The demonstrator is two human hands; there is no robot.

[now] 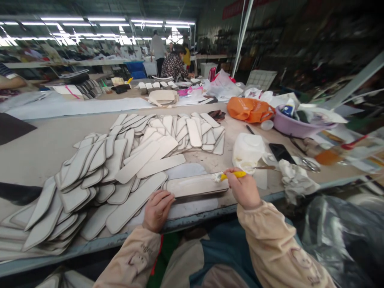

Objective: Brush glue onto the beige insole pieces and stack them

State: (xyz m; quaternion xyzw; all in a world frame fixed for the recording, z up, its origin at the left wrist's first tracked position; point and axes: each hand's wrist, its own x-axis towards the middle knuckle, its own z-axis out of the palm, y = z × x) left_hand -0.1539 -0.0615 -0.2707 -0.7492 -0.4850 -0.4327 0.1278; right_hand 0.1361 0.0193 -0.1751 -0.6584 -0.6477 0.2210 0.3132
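Observation:
My right hand (244, 189) is closed around the yellow handle of a brush (232, 175). Its whitish bristles touch the right end of the top piece on a stack of long pale panels (192, 185) at the table's front edge. My left hand (158, 209) rests at the stack's left end, fingers bent together against it; whether they pinch a panel is hard to make out. To the left and behind lies a big spread of similar rounded panels (120, 160), overlapping in heaps. A white plastic jug (248, 147) stands just beyond my right hand.
Right of the jug lie a dark phone (282, 153), crumpled paper (297, 178) and scissors (310, 164). Farther back are an orange bag (250, 109) and a purple basin (291, 125) of items. A person in a patterned top (174, 66) sits across the table. Clear plastic (342, 236) bulges at lower right.

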